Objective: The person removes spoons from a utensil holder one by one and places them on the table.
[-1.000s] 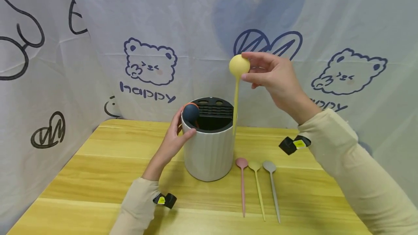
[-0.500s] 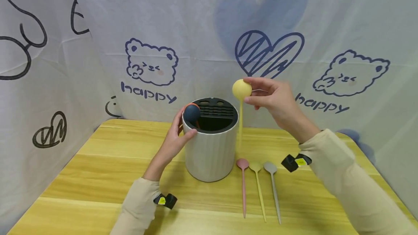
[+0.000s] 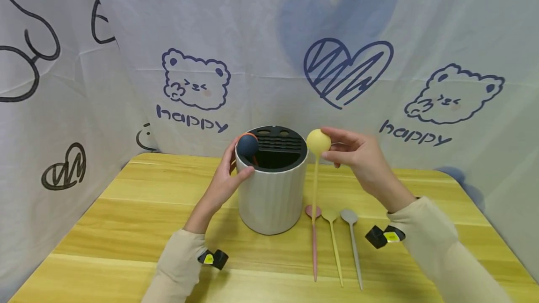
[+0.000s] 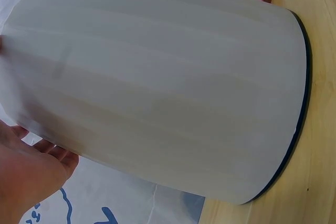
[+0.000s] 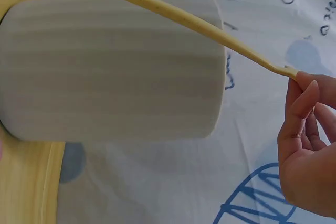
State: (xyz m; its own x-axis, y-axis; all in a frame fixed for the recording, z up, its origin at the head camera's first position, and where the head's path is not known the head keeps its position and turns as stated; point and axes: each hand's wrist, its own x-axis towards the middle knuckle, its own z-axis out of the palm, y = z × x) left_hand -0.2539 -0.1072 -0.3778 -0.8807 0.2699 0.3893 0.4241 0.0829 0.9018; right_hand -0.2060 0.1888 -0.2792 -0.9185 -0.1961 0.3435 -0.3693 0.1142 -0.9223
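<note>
A white ribbed utensil holder [image 3: 271, 200] with a black slotted top stands upright on the table. My left hand [image 3: 223, 179] grips its left side near the rim, thumb in front and fingers round behind. My right hand [image 3: 365, 165] pinches a yellow spoon [image 3: 318, 142] by its round bowl, just right of the rim. The spoon's handle hangs down, and in the right wrist view the yellow spoon [image 5: 184, 19] slants across the holder [image 5: 110, 77]. A dark blue round-headed utensil [image 3: 248, 145] with an orange edge behind it stands in the holder's left part.
On the wooden table [image 3: 126, 228], right of the holder, lie a pink spoon [image 3: 314, 251], another yellow spoon [image 3: 334, 247] and a grey spoon [image 3: 354, 247], side by side with handles towards me. A white printed curtain [image 3: 252, 36] hangs close behind the table.
My right hand has lowered the yellow spoon from well above the holder to beside its rim, moving slightly right. My left hand stays on the holder, which stands where it was.
</note>
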